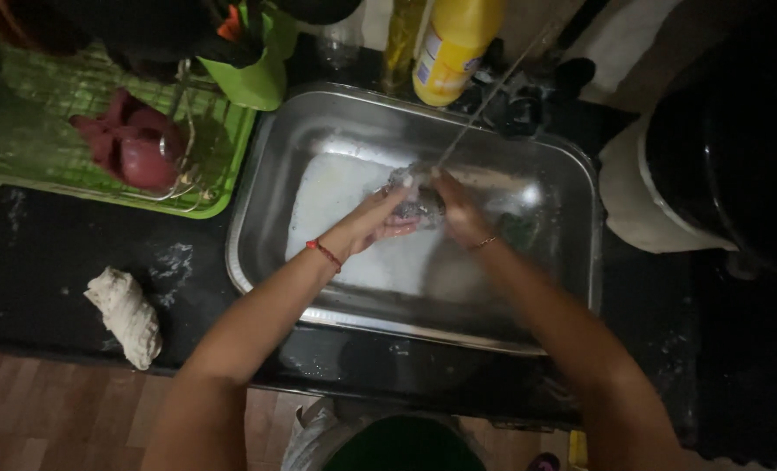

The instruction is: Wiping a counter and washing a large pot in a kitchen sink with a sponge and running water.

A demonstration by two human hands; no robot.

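Both hands (419, 214) meet under water — yellow bottle (454, 44) behind sink (266, 166).

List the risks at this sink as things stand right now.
1. Both the left hand and right hand grip a small wet scrubber-like thing under the water stream; it may slip into the steel sink.
2. The stream hits at hand height, so spray could wet the dark counter and the crumpled cloth.
3. The yellow bottle stands at the rim and might get knocked in.
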